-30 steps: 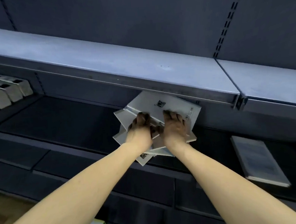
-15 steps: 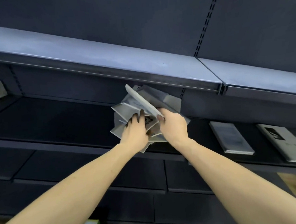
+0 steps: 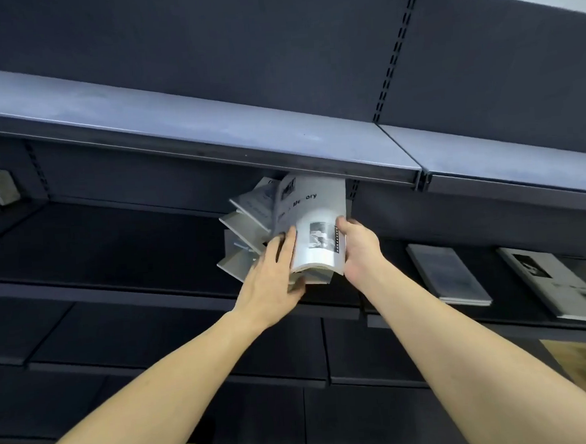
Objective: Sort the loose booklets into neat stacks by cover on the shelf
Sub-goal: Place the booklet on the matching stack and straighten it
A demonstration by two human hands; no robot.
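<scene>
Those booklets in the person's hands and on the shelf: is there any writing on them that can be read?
"Memory": black print on the front booklet, part of a longer title; the letters before it are washed out.
Fanned booklets behind it: faint print, too blurred to read.
Dark booklet stack on the shelf: no readable text.
Light booklet at far right: small lines, too blurred to read.

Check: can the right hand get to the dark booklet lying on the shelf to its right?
Probably not yet: the path along the shelf to the dark booklet looks clear, but the right hand is gripping the held booklets.
</scene>
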